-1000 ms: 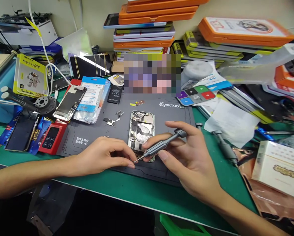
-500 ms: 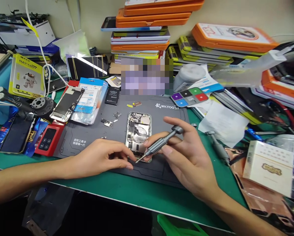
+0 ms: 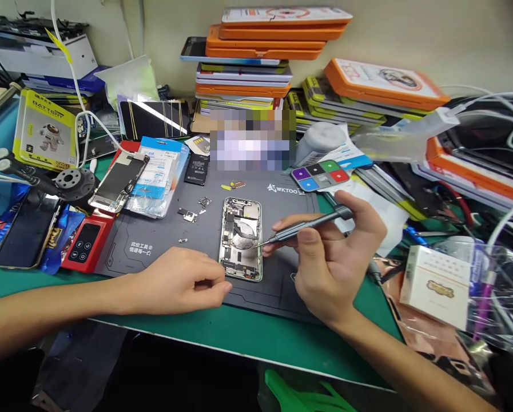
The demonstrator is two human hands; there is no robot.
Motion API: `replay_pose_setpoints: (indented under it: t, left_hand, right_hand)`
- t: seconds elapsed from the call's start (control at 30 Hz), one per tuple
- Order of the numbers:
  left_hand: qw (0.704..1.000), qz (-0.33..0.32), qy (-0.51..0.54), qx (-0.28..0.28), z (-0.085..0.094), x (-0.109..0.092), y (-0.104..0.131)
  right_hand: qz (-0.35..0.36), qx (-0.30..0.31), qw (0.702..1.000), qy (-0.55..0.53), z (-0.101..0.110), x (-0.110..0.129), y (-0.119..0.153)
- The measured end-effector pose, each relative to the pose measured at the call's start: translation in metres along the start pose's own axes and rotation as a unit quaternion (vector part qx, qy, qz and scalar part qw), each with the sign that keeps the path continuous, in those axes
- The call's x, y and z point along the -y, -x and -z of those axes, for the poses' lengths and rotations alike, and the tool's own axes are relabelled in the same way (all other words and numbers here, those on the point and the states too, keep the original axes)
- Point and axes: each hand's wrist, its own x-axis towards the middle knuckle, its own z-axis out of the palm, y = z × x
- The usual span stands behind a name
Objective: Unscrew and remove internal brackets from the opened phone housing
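An opened phone [image 3: 240, 252] lies on a dark grey mat with its inner parts showing. My right hand [image 3: 331, 257] grips a slim grey screwdriver [image 3: 299, 229], forefinger curled over its rear cap. The screwdriver's thin tip points left over the phone's right half; whether it touches cannot be made out. My left hand [image 3: 183, 280] rests by the phone's lower left corner, its fingers curled and thumb pressed towards them. Anything between those fingertips is hidden. Small metal parts [image 3: 188, 215] lie left of the phone, and a black battery [image 3: 197, 168] sits farther back.
A detached phone screen [image 3: 118, 182] leans on packets at left, behind a red device [image 3: 83, 243]. Stacked orange boxes [image 3: 265, 48] stand at the back. A colored-square tray [image 3: 320, 174] lies behind my right hand, with a white box [image 3: 436, 286] on the right.
My right hand has moved the screwdriver up and right, from the phone's bottom edge to over its middle, tilting it flatter. My left fingers have curled in more.
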Motion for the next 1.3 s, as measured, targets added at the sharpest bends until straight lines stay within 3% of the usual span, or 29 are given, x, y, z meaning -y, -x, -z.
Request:
replay_pose_setpoints:
  t: [0.23,0.53,0.8,1.3]
  left_hand:
    - [0.999,0.003,0.041,-0.021,0.0,0.003,0.001]
    - [0.999,-0.019,0.03,-0.024,-0.003,0.002,0.0]
    - [0.999,-0.032,-0.005,-0.03,-0.005,0.002,-0.001]
    - [0.999,-0.029,0.003,-0.034,-0.006,0.001,-0.001]
  right_hand:
    - [0.165,0.093,0.979,0.07,-0.005,-0.015,-0.006]
    - [0.155,0.122,0.977,0.079,-0.007,-0.014,-0.009]
    - [0.289,0.184,0.934,0.105,-0.01,-0.022,-0.012]
    - [0.277,0.221,0.929,0.111,-0.011,-0.023,-0.01]
